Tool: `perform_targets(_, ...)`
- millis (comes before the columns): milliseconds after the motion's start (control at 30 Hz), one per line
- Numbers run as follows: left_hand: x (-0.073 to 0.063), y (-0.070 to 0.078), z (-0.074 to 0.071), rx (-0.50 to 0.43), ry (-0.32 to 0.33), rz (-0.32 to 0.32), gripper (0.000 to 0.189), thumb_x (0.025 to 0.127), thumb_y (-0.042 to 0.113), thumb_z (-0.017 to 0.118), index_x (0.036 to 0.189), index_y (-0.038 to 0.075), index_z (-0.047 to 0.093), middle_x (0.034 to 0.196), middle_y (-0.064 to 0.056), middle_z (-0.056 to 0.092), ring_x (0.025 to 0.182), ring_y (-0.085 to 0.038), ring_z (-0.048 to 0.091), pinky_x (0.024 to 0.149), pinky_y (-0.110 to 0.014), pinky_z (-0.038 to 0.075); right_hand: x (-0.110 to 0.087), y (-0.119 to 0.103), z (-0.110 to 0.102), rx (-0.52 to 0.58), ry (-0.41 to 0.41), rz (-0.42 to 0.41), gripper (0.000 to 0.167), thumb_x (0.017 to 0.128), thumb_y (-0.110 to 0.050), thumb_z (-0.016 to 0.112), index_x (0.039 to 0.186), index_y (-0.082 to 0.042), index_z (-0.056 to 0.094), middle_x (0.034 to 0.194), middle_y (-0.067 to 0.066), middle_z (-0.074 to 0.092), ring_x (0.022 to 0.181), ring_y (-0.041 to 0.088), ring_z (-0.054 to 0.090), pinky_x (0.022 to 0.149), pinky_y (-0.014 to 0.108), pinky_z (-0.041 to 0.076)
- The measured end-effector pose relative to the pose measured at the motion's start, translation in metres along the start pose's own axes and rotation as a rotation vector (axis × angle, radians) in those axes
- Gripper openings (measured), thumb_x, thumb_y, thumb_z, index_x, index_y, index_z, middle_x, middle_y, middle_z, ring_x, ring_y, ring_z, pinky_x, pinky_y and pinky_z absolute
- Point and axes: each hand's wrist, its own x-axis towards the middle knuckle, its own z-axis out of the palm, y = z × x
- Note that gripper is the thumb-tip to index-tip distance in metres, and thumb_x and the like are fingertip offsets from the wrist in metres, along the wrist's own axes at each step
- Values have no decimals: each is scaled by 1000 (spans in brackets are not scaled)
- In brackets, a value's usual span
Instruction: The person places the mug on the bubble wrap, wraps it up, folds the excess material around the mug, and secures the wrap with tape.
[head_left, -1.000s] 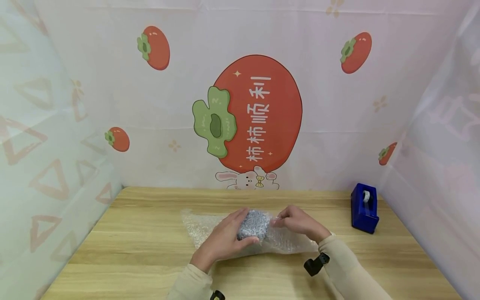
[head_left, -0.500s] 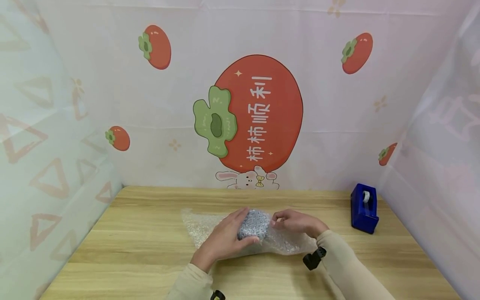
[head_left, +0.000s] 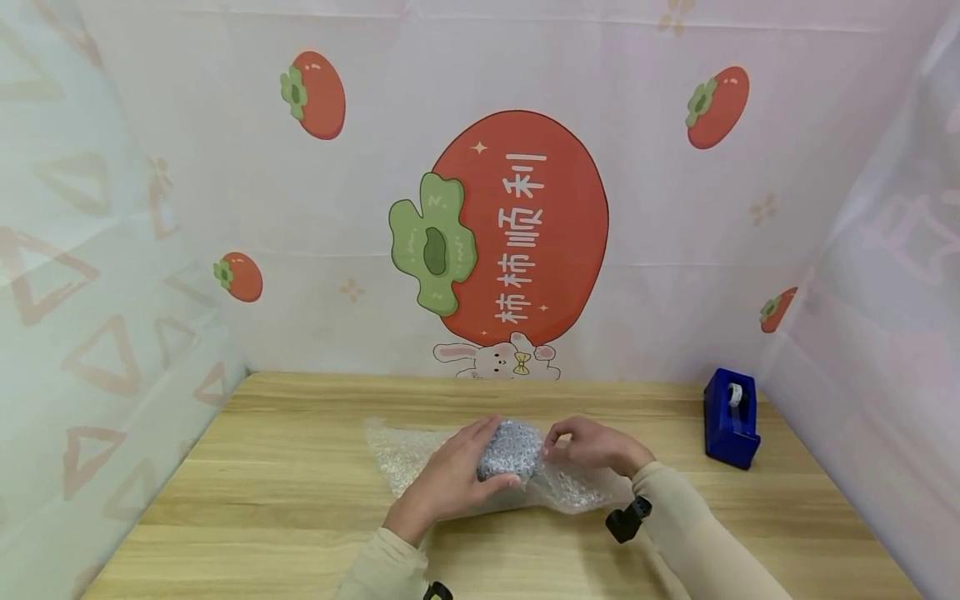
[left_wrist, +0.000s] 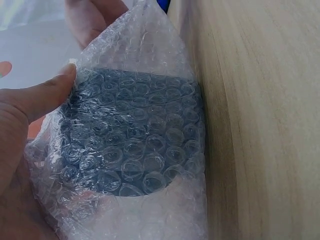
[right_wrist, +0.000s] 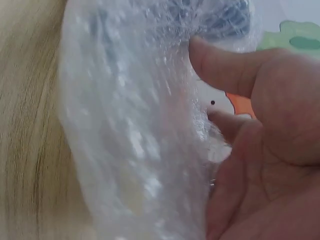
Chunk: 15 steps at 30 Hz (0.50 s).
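In the head view, the wrapped object [head_left: 513,450] sits on the wooden table [head_left: 262,483] near the middle, looking silvery grey under its clear bubble wrap [head_left: 581,490]. The wrap spreads out to both sides of it in loose flaps. The left hand [head_left: 450,475] grips the object from its left side, the thumb along the near side and the fingers over the far side. The right hand [head_left: 596,446] is at the object's right edge, its fingers bent and its fingertips at the wrap. Both arms wear cream sleeves [head_left: 705,533], and a small black device [head_left: 628,521] is strapped at the right wrist. Well apart, toward the table's far right corner, stands a blue tape dispenser [head_left: 731,442] with a roll in it. Behind the table hangs a pale backdrop [head_left: 360,167] printed with red fruit and a white rabbit.

In the left wrist view, the object shows dark blue-grey through rows of bubbles, with a curved lower edge. The left thumb presses on the wrap at the object's upper left, and part of the right hand shows beyond the wrap at the top.

In the right wrist view, the wrap is blurred; the right thumb and a finger seem to pinch its edge, just below the dark object.
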Motion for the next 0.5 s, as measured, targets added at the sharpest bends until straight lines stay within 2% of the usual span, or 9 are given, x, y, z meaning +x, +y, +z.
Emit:
perform_targets(133, 0, 1, 0, 19, 2, -1, 85, 92, 47, 72, 152, -3, 39, 155, -21, 41, 142, -37, 40, 112, -55, 36, 2, -5, 1, -54, 57, -32, 5, 91, -12, 75, 89, -9, 73, 98, 2, 67, 91, 19, 56, 77, 38, 50)
perform_targets(300, 0, 3, -1, 28, 0, -3, 84, 93, 47, 72, 152, -3, 40, 155, -22, 42, 142, -37, 41, 112, -55, 36, 4, -15, -1, -156, 90, -45, 6, 88, -9, 77, 86, -11, 72, 89, 2, 64, 76, 17, 56, 63, 32, 47)
perform_targets(400, 0, 3, -1, 33, -3, -5, 83, 93, 47, 72, 152, -3, 40, 154, -21, 42, 141, -37, 42, 111, -55, 37, 6, -22, -4, -144, 83, -49, 6, 86, -5, 73, 92, -7, 73, 85, 2, 62, 71, 16, 54, 59, 31, 45)
perform_targets(500, 1, 3, -1, 45, -4, -6, 83, 93, 47, 71, 152, -2, 41, 154, -21, 43, 141, -36, 42, 111, -55, 37, 6, -29, -7, -59, 65, -23, 18, 87, -3, 63, 102, 0, 72, 88, 6, 65, 75, 19, 59, 65, 34, 51)
